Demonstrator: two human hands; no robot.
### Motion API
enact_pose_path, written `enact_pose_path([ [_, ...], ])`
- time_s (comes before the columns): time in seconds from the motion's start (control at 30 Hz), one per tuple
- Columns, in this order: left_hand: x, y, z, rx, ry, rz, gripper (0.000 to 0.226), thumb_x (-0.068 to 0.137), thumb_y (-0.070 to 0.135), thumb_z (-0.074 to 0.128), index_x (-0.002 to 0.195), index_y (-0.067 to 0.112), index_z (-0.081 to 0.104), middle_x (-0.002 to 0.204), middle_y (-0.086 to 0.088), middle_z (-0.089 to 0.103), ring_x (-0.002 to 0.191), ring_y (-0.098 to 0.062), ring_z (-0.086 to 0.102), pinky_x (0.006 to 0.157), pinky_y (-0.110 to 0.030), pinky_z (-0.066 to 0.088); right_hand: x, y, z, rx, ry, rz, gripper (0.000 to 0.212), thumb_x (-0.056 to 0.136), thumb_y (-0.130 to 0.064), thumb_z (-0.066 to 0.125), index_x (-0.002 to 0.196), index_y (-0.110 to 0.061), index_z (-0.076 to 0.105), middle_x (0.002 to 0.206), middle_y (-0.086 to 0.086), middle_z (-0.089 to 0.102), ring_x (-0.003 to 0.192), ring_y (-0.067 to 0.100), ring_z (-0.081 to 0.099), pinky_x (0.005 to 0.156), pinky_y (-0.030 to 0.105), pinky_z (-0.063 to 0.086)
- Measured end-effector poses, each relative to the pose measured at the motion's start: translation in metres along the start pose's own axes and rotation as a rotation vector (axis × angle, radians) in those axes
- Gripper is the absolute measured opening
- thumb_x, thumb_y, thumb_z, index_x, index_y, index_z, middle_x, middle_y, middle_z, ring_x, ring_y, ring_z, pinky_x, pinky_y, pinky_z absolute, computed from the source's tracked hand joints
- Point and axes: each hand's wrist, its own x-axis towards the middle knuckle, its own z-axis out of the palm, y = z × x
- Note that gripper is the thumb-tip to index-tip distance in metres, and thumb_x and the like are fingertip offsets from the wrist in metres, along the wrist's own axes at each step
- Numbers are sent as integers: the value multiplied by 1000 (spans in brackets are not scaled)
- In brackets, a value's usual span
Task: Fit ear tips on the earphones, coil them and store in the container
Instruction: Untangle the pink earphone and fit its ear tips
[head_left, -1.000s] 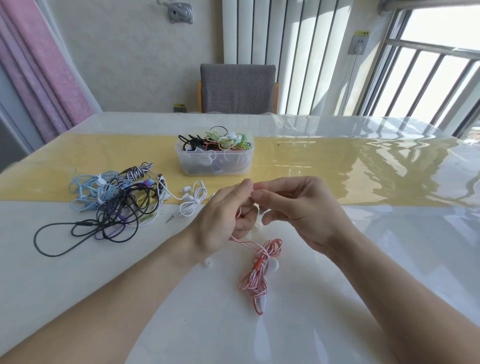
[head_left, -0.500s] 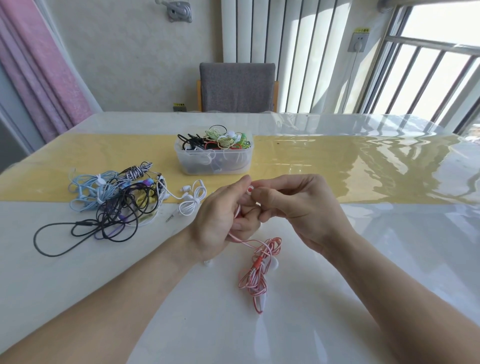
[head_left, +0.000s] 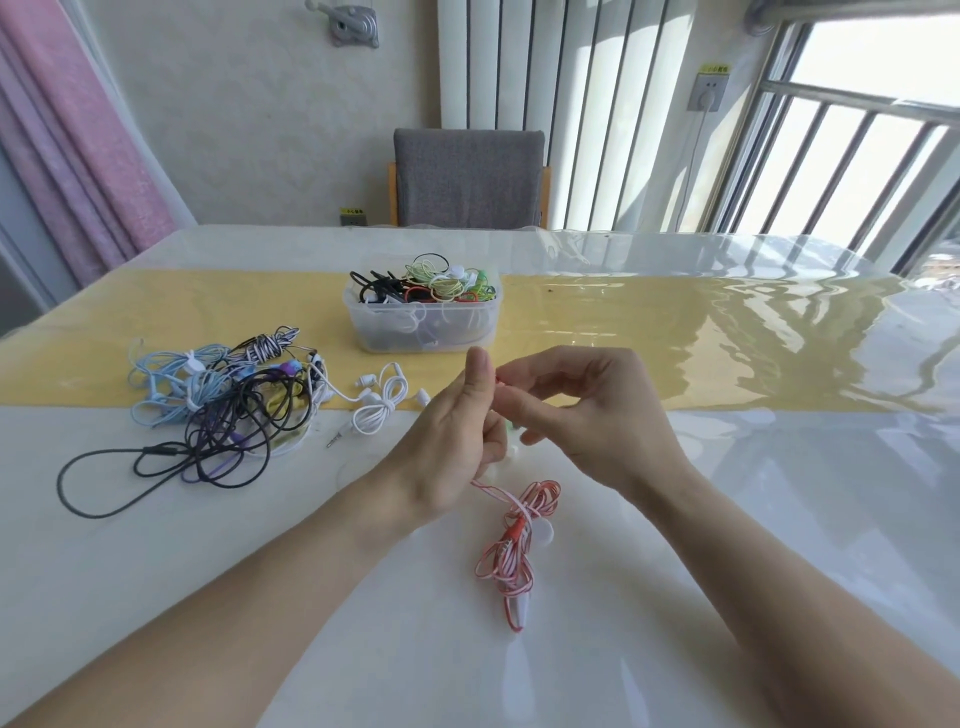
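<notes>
In the head view, the left hand (head_left: 457, 441) is raised over the near middle of the table (head_left: 156, 571), its fingers curled inward and its thumb upright, pinching the thin cord of the red-and-white earphones (head_left: 514, 540) just below the thumb tip. The right hand (head_left: 597, 410) faces it from the right, fingers loosely bent, with the forefinger and thumb pinching something small and red at the cord's upper end; whether that is the earbud or an ear tip is too small to tell. The two hands almost touch at the fingertips. From the left hand the cord drops to a loose bundle lying on the white table surface, just near of the hands; the bundle's long axis runs from far to near, with a red-and-white end pointing toward the near edge. The clear plastic container (head_left: 421, 332) stands on the yellow runner (head_left: 623, 338) farther away, slightly left of the hands, holding coiled earphones in black, red, green and white. To the left lies a tangled pile of earphones (head_left: 218, 405) in blue, black, purple and striped cords, and a white pair (head_left: 379, 405) rests between that pile and the left hand.
</notes>
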Motion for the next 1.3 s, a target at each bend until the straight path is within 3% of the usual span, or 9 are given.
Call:
enact_pose_path([
  [0.1,-2,4,-1,-2,-17,-21,59,93,58,8,83,29,58,50,-2,31,45,-10,24,46,-20,23,3,2,-2,-12,23,-23,16,80,-20,84,90,-10,78,76,2,76,71,26,71,58,37,61],
  [0.2,-1,5,-5,21,54,-1,46,105,40,20,78,15,50,50,1,33,45,-8,27,46,-18,25,7,4,-7,-6,-8,-38,9,86,-10,78,94,-8,76,74,4,76,73,24,72,57,27,58],
  [0.33,3,6,-9,62,129,5,40,106,20,37,70,14,55,51,-6,41,42,-11,35,44,-20,30,10,7,-10,-44,-59,-62,3,88,-7,75,90,-6,74,76,7,75,70,18,69,61,26,56],
  [0.47,4,6,-14,32,183,5,22,102,15,48,83,8,57,54,-7,50,41,-15,41,40,-18,34,12,8,-14,-48,-29,-61,3,88,-12,76,87,-11,74,78,3,73,66,15,66,62,27,57],
  [0.63,4,7,-12,-37,153,-42,24,103,24,45,88,7,53,52,-3,50,37,-11,40,38,-15,28,12,11,-15,-57,-63,-81,4,88,-11,76,92,-10,74,79,6,75,65,21,70,66,29,58],
  [0.8,3,6,-12,-42,122,6,16,102,17,46,89,10,54,53,-4,43,39,-10,35,40,-14,31,12,12,-16,-46,-95,-93,11,81,-11,81,91,-8,76,79,6,75,67,17,70,69,28,59],
  [0.93,5,3,-12,-27,91,25,18,103,15,43,87,8,45,48,1,39,41,-11,31,42,-16,28,13,14,-13,-1,-76,-66,3,87,-11,76,86,-9,76,73,6,75,62,18,69,64,26,56],
  [1.2,7,-4,-14,111,120,49,21,103,15,43,83,12,41,42,10,41,40,-5,31,44,-18,29,13,18,-12,118,-98,18,7,89,-6,73,93,-1,73,77,15,73,68,26,68,72,41,59],
  [1.3,7,-1,-15,39,105,2,21,104,12,41,83,10,41,44,10,38,40,-7,27,42,-18,27,13,16,-13,27,-99,-47,8,86,-7,76,94,-6,76,80,14,75,68,25,70,74,36,60],
])
